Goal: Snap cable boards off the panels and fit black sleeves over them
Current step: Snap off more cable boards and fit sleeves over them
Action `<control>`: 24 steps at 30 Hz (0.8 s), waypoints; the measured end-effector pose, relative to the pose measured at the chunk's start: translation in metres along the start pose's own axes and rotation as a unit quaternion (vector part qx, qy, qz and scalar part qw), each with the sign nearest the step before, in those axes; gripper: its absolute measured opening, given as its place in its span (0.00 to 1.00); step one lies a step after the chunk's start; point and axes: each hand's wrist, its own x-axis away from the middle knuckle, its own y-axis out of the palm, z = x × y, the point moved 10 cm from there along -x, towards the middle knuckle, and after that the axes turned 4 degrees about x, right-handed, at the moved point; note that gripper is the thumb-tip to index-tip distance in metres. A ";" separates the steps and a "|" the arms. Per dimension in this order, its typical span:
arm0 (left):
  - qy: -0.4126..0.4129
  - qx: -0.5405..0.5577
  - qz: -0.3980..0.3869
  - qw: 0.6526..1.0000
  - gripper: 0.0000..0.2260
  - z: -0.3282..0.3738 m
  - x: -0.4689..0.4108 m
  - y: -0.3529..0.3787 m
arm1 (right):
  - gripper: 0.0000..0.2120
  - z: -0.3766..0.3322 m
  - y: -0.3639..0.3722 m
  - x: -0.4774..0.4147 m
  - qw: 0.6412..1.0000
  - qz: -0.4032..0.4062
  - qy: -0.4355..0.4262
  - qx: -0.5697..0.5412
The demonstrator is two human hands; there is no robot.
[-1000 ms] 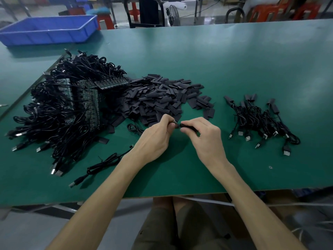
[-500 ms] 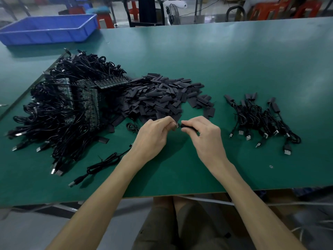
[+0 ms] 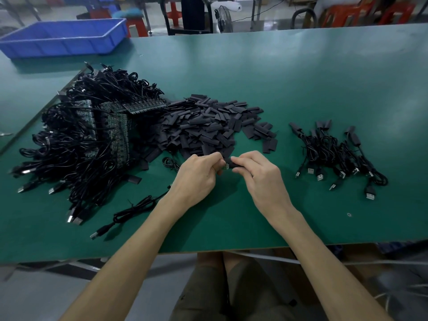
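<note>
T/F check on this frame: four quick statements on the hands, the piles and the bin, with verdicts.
1. The left hand and right hand meet at a black sleeve and a small board. True.
2. The loose sleeves lie right of the finished cables. False: the sleeve pile lies left of the finished cables.
3. A blue bin stands at the far left. True.
4. The right hand lies flat and idle. False: it pinches the black sleeve.
</note>
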 end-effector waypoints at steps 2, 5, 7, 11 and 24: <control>0.001 -0.002 -0.003 1.000 0.12 0.000 0.000 0.001 | 0.12 -0.001 0.001 0.000 1.000 -0.007 -0.006 -0.003; -0.004 -0.010 -0.004 1.000 0.11 -0.002 0.000 0.002 | 0.13 -0.004 0.004 0.001 1.000 -0.021 -0.021 -0.004; -0.006 -0.021 0.001 1.000 0.10 -0.002 0.000 0.001 | 0.13 -0.005 0.006 0.001 0.999 -0.028 -0.028 -0.008; -0.009 -0.014 -0.008 1.000 0.09 -0.004 0.001 0.001 | 0.13 -0.006 0.006 0.003 0.999 -0.026 -0.026 0.007; 0.005 -0.039 -0.026 0.999 0.09 -0.002 0.000 0.007 | 0.14 -0.011 0.008 0.004 0.998 -0.052 -0.035 0.011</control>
